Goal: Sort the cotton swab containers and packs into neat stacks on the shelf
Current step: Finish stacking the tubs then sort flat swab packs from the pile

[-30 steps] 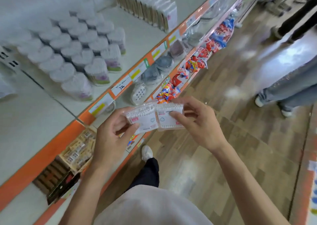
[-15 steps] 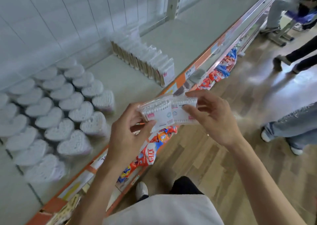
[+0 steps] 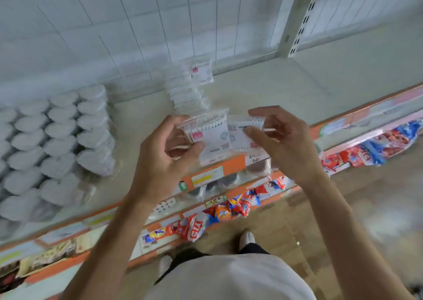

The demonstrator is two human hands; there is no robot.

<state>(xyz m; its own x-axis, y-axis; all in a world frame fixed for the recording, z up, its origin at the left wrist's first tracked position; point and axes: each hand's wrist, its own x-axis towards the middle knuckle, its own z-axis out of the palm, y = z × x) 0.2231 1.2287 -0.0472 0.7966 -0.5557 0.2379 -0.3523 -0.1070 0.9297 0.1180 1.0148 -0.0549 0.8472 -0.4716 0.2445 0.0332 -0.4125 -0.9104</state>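
Two flat swab packs are held over the shelf [image 3: 286, 98] edge — left pack [image 3: 211, 137] pinched in the left hand [image 3: 160, 162], thumb on the face and fingers curled behind; right pack [image 3: 243, 133] pinched in the right hand [image 3: 283, 144], thumb on the face, fingers behind. Both grips are closed on a pack, not wide. The inner edges of the packs overlap slightly between the two grips.

The row of packs [image 3: 187, 93] stands just beyond the grips, running back to the wall; the heart-shaped tubs [image 3: 68, 144] sit well to the left of the left grip.

Step in hand, as judged: the two packs are being squared into one bundle before being added to the row.

- Swab ends and printed faces should be matched first — they look mirrored now, though blur hides detail.
- Edges should be aligned before one grip is released; the film likely slides.
- The bundle is best set against the near end of the row, upright like the rest.
- The row looks lightly packed, so it should be steadied, not pushed back.
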